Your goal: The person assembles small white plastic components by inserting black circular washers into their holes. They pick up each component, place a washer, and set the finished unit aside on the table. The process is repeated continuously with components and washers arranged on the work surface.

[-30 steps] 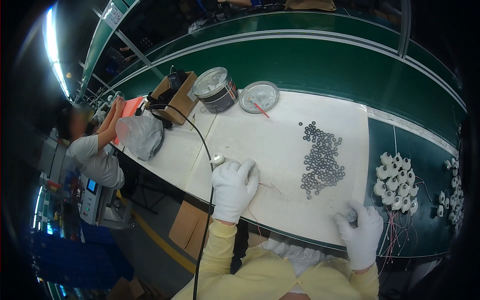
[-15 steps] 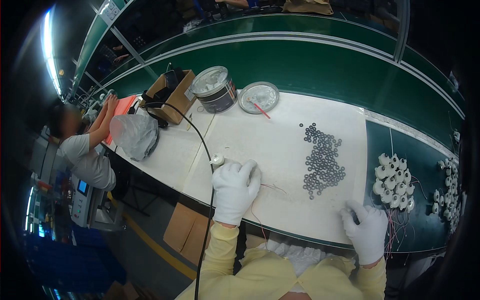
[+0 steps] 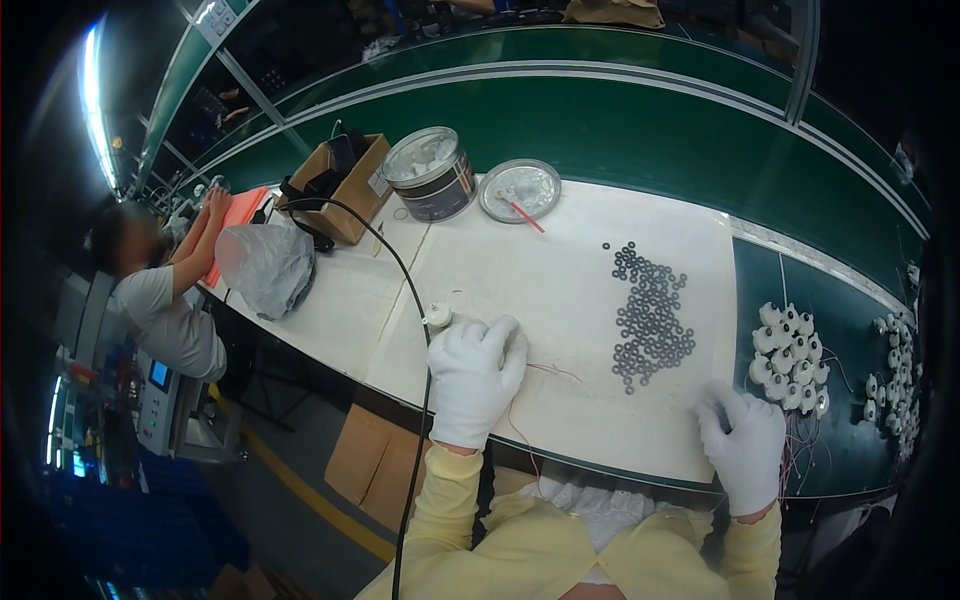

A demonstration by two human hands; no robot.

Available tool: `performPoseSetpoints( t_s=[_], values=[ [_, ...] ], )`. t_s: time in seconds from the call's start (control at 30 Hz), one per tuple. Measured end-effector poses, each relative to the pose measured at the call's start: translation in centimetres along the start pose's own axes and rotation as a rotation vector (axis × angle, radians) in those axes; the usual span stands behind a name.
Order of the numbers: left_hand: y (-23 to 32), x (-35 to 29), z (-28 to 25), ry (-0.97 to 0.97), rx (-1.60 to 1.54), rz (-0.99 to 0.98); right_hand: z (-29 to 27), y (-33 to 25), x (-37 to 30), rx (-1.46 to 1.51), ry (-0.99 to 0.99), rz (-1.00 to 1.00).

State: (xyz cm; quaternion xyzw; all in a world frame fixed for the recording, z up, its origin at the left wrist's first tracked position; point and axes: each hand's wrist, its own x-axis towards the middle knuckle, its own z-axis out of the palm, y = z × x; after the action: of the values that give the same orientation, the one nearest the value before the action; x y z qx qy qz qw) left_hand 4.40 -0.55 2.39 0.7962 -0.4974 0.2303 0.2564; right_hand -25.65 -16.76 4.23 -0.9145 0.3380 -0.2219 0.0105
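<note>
Two open-topped containers stand at the far side of my white worktable [image 3: 530, 270]. One is a round, dark-walled tin [image 3: 440, 198] with a whitish substance [image 3: 425, 155] inside; the other is a cardboard box [image 3: 368, 200] filled with dark objects [image 3: 325, 183]. Just beside the tin lies a round metal lid [image 3: 541, 194], smeared pale, with a thin red stick [image 3: 528, 218] resting across its edge. A crumpled, see-through plastic bag [image 3: 265, 265] sits nearer the table's left edge.

Small dark rings [image 3: 652, 320] spread in a flat, dense patch between my hands and farther off. On the green surface [image 3: 850, 460] to my right, glossy white rounded parts [image 3: 790, 360] cluster together, thin reddish wires trailing toward me.

My left hand [image 3: 475, 375], in a soft white glove, rests palm down with fingers curled; a white round piece [image 3: 438, 315] is just beyond its knuckles, and fine wires [image 3: 553, 371] emerge beside the thumb. I cannot tell what the fingers close on. My right hand [image 3: 745, 445], gloved too, curls near the table edge, thumb beside forefinger; whether it holds anything is hidden.
</note>
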Motion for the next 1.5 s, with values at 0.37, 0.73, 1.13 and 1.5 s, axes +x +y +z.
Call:
performPoseSetpoints(
  t_s=[0.37, 0.73, 1.13, 1.5],
  values=[
    [0.0, 0.0, 0.0, 0.007, 0.005, -0.001, 0.0, 0.2, 0.3, 0.139, -0.07, 0.071],
    [0.1, 0.0, 0.0, -0.003, 0.0, -0.009, -0.2, -0.1, 0.8, 0.178, -0.125, 0.135],
    [0.1, -0.1, 0.0, 0.012, -0.016, 0.0, 0.1, 0.0, 0.3, 0.164, -0.051, 0.101],
    [-0.7, -0.5, 0.6, 0.008, -0.149, 0.173, -0.2, 0.3, 1.2, 0.514, 0.011, 0.136]
  ],
)
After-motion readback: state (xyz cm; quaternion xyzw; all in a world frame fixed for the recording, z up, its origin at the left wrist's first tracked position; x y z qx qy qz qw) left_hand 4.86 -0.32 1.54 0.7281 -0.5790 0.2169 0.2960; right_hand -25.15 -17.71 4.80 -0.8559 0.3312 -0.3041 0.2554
